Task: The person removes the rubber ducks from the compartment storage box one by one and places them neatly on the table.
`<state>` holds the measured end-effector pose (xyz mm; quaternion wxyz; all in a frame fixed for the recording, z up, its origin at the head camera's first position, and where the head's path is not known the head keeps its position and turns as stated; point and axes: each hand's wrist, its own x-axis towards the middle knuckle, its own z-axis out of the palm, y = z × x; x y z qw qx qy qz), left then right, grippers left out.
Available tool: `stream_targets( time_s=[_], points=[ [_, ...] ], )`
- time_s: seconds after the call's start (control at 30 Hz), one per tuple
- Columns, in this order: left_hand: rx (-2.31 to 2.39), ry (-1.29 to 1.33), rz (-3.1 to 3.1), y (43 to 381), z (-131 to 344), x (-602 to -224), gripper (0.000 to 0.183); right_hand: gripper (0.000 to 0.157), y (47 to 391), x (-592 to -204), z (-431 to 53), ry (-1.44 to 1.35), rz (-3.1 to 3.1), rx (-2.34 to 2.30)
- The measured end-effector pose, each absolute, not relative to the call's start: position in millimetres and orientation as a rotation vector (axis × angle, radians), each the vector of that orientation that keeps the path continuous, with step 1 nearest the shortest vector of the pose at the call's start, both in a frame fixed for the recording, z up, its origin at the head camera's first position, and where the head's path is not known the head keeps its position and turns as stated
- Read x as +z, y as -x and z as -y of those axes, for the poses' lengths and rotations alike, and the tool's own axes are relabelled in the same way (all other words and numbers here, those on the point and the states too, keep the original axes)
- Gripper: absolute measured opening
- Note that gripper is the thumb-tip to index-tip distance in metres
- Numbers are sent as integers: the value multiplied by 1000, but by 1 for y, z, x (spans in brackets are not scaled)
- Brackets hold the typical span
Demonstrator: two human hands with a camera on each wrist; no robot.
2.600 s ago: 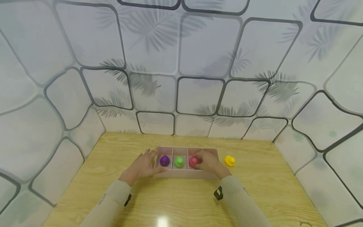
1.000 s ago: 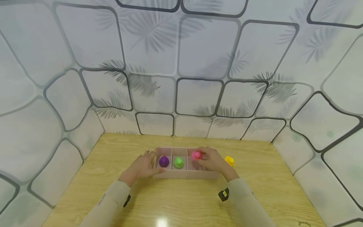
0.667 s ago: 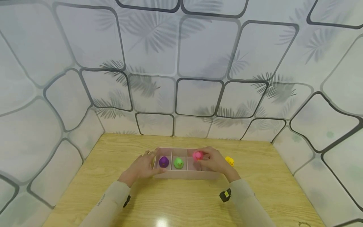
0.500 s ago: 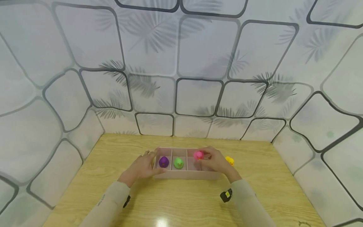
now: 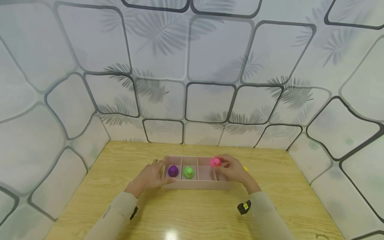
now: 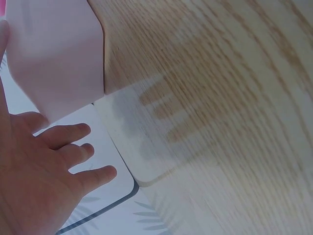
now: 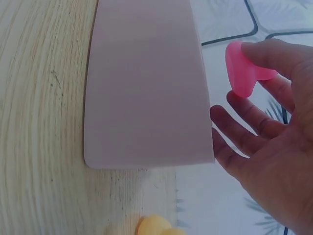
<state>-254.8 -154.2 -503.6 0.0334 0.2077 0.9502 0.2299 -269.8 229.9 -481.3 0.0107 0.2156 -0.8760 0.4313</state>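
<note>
Head view: pink duck [image 5: 215,162] pinched above the box [image 5: 196,185]

My right hand [image 5: 231,169] pinches the duck with thumb and forefinger, up near the rightmost divider [image 5: 214,175]. I judge the step to be a transfer; the next move calls for a steady pinch, kept clear of that divider. My left hand [image 5: 151,174] is spread at the box's left end. The purple duck [image 5: 173,171] and green duck [image 5: 188,172] sit in the two leftmost compartments. My right hand hides part of the rightmost compartment [image 5: 223,177] and most of the yellow duck [image 7: 154,226] on the desk [image 5: 192,213], which the right wrist view cuts off.
</note>
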Motion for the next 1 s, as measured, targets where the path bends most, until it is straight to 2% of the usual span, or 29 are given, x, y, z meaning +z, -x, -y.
stream_targets(
  time_s=[0.33,1.0],
  points=[
    [705,-647,-2925,255,155,-505,111,36,261,-479,-249,-660,2690,1273],
    [695,-648,-2931,256,155,-505,111,38,254,-475,-291,-444,2714,1238]
  ],
)
